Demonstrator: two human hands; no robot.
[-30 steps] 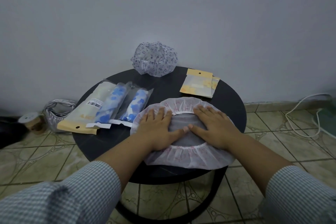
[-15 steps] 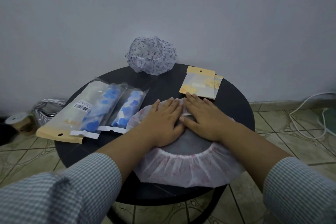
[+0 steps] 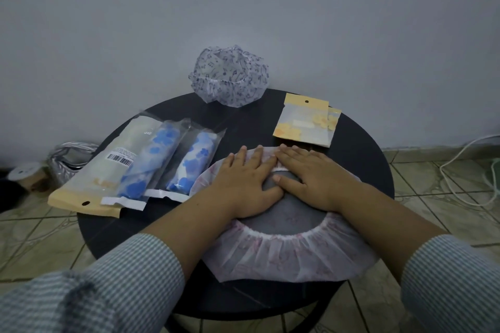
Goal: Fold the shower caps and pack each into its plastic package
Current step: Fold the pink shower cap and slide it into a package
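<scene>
- The pink shower cap is pressed flat by the left hand, fingers straight.
- Its far rim is pressed by the right hand (also flat, nothing grasped).

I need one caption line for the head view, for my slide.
Both hands, left hand and right hand, press flat a pink shower cap on the round black table.

The round worktop is showing black. The flattened shower cap is showing white with faint pink print; the puffed cap is wearing purple music notes on white. Two packed caps are showing blue flowers; the flat packages are showing yellow. Both sleeves are showing fine blue-grey check.
</scene>
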